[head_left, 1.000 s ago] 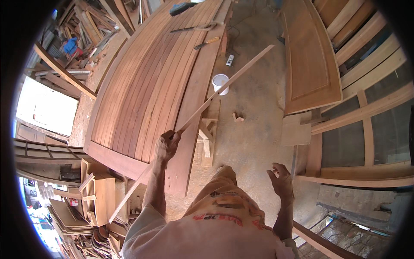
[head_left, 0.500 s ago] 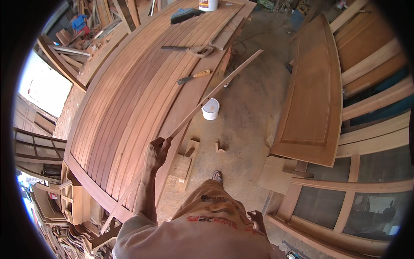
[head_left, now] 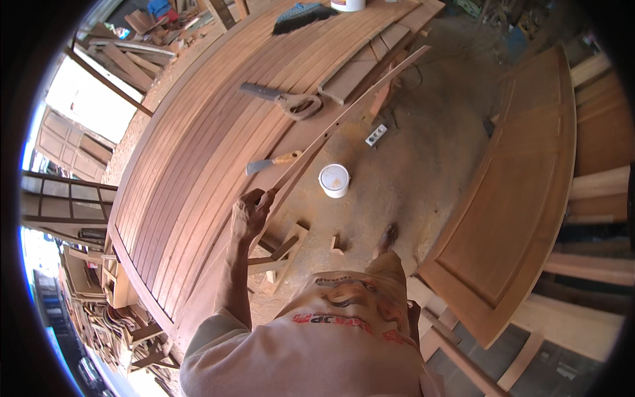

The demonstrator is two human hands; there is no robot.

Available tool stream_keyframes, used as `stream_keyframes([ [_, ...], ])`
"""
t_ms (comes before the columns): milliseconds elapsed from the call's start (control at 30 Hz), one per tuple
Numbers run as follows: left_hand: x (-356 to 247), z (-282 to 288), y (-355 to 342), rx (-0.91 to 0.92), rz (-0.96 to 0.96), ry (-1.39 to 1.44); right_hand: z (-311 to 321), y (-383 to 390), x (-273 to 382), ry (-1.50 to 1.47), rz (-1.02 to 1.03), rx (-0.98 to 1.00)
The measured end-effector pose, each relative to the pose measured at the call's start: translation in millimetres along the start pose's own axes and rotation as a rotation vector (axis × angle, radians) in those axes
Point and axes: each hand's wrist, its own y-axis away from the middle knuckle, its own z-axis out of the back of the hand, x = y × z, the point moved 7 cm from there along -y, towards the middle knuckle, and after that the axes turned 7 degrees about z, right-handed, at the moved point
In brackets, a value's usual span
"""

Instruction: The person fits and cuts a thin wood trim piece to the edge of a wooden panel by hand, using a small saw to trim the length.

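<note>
My left hand is closed around a long, narrow wood strip, which slants up and to the right past the edge of a large slatted wooden panel. Beyond that hand, a scraper with a wooden handle lies on the panel. Farther off rests a handsaw with a pale wooden grip. My right hand hangs low beside my shirt, mostly hidden and dark, so its fingers cannot be made out.
A lidded white bucket, a power strip and a wooden stand are on the floor. A brush and another white bucket sit at the panel's far end. On the right leans a wooden door.
My view has shifted, and I appear nearer the saw and scraper. The strip is still in my left hand. My right hand shows less, and a foot has stepped forward on the right.
</note>
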Motion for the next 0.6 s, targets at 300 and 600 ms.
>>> stream_keyframes([
  [300,-54.0,2.1,10.9,-0.243,0.327,0.234,-12.4,-285.5,505.7,0.299,0.760,0.373],
  [600,-80.7,-7.4,26.6,-0.417,0.571,0.379,-177.5,-241.5,743.6,0.251,1.780,0.543],
])
